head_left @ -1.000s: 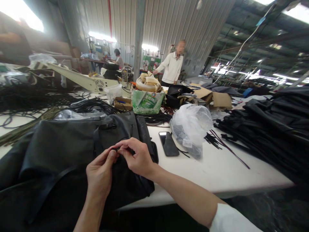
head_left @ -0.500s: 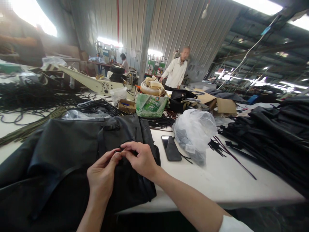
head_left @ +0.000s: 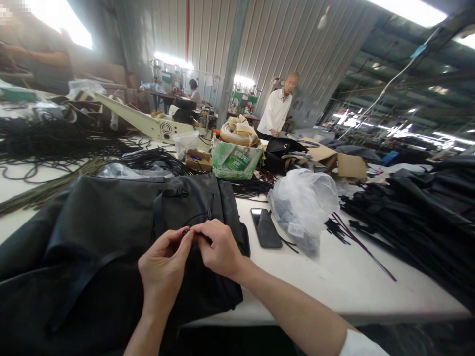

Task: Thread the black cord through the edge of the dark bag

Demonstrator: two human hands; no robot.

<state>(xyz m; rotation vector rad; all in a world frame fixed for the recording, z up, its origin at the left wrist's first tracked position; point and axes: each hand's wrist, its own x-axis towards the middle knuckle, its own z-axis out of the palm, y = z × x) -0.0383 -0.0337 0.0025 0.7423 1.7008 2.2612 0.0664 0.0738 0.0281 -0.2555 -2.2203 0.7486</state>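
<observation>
My left hand (head_left: pixel 163 269) and right hand (head_left: pixel 218 247) meet fingertip to fingertip, both pinched shut on a thin black cord (head_left: pixel 195 217) that runs far-right to the zipper of the dark grey fabric bag (head_left: pixel 111 222) lying beneath them

The bag (head_left: pixel 122 217) under the hands is black, a dull charcoal where the light falls, and the thin cord (head_left: pixel 195 217) on it is black too. The table (head_left: pixel 334 277) is white, the phone (head_left: pixel 266 227) glossy black, and the plastic bag (head_left: pixel 302 198) cloudy white. Farther back, a green-and-white printed basket (head_left: pixel 237 160) holds tan webbing, beside brown cardboard (head_left: pixel 351 165).
</observation>
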